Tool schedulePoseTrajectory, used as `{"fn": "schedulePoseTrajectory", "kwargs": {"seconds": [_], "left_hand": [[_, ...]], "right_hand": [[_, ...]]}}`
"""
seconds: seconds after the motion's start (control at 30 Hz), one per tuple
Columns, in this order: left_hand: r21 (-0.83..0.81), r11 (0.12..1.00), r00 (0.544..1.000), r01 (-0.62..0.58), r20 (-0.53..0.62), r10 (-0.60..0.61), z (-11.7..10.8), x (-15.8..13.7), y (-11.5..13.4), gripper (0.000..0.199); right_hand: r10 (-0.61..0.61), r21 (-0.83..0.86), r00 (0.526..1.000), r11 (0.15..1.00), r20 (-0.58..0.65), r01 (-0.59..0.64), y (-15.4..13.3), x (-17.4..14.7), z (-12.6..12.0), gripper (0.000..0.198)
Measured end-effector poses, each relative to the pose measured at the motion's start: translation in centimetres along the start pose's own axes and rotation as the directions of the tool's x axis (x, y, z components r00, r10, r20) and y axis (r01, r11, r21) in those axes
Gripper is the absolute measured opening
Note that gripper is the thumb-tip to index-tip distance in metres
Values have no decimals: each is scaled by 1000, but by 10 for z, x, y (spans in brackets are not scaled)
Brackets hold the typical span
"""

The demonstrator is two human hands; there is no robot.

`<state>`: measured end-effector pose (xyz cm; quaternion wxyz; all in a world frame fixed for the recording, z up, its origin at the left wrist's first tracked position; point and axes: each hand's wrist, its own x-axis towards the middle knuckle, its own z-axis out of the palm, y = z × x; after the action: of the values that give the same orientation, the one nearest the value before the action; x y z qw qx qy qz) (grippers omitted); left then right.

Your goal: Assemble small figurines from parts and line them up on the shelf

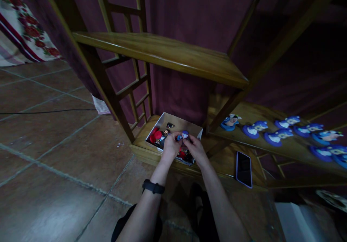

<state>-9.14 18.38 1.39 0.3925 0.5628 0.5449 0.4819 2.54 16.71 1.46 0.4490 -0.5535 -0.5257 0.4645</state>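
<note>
Between my two hands is a small blue-and-white figurine (185,134), held over an open white cardboard box (193,128). My left hand (172,144) grips it from the left, and my right hand (195,148) has its fingers closed on the other side. Inside the box lie several small items; a red piece (155,135) is at the left, a dark piece (170,125) near the back wall, and more red and black pieces (185,155) under my hands. Part of the contents is hidden by my hands.
The box rests on the low wooden shelf (141,135), below a wooden board (162,52). Several blue figurines (255,129) on round bases stand along a ledge to the right. A phone (244,169) lies on the lower shelf. Lattice bars (132,88) border the left side.
</note>
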Motion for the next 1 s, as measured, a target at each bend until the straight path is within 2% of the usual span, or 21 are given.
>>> {"fn": "schedulePoseTrajectory", "kwargs": {"seconds": [0.1, 0.2, 0.3, 0.4, 0.53, 0.63, 0.83, 1.0], "left_hand": [[32, 999, 1000, -18, 15, 18, 0, -3, 3, 28], [-6, 1000, 1000, -23, 20, 23, 0, -6, 9, 29], [-146, 988, 999, 51, 10, -50, 1, -8, 14, 30], [-326, 935, 989, 140, 6, -146, 4, -8, 14, 36], [-399, 908, 991, 131, 55, -119, 7, -6, 10, 43], [-435, 886, 987, 157, 85, -133, 8, -5, 9, 47], [-643, 687, 932, 338, 125, -342, 3, -13, 16, 46], [-727, 575, 889, 375, 105, -446, 6, -21, 23, 42]], "right_hand": [[-5, -24, 1000, 1000, -21, 4, -2, -1, 0, 28], [-49, -30, 997, 998, -67, 47, -4, -2, -2, 25], [-96, -40, 993, 995, -70, 93, -8, -3, -6, 23], [-119, -78, 991, 990, -58, 115, -8, -2, -11, 21], [-151, -143, 983, 980, -104, 135, -4, 3, -16, 22], [-97, -112, 992, 990, -82, 87, -2, 5, -18, 25], [-64, -73, 995, 996, -72, 59, 1, 7, -19, 28], [-80, -58, 989, 996, -124, 73, 5, 5, -12, 25]]}}
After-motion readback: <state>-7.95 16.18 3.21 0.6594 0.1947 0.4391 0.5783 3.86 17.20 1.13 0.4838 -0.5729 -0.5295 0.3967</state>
